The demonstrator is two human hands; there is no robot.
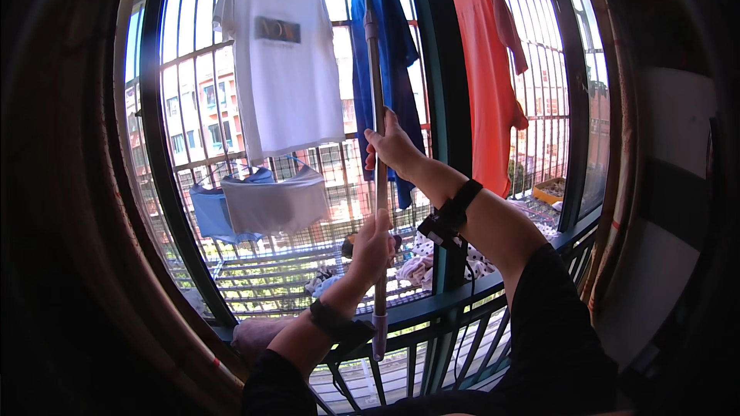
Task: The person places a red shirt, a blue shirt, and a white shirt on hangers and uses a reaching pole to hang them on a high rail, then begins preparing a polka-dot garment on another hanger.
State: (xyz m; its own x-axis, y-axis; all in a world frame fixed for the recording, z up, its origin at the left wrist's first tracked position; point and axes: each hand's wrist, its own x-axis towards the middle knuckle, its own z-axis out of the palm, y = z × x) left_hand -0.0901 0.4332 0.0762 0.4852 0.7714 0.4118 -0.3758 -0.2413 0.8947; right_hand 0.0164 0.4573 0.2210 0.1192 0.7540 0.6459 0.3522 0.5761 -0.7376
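Both hands grip one long metal pole (381, 185) that stands nearly upright before me, a grey plastic cap at its lower end. My left hand (372, 245) is closed round its lower part. Higher up, my right hand (395, 142) wraps the same pole. The pole's top runs up in front of a dark blue garment (397, 54); whether it touches the garment or a hanger there I cannot tell. Left of it hangs a white T-shirt (287, 92) with a dark printed patch. An orange garment (482, 69) hangs to the right, beyond the window post.
A dark green window frame (447, 108) and a railing (478, 300) stand close in front. Window bars lie behind the laundry. Lower left hang a grey cloth (276, 202) and a light blue cloth (208, 212). Spotted fabric (420, 266) lies on the ledge; curtains (100, 185) flank the opening.
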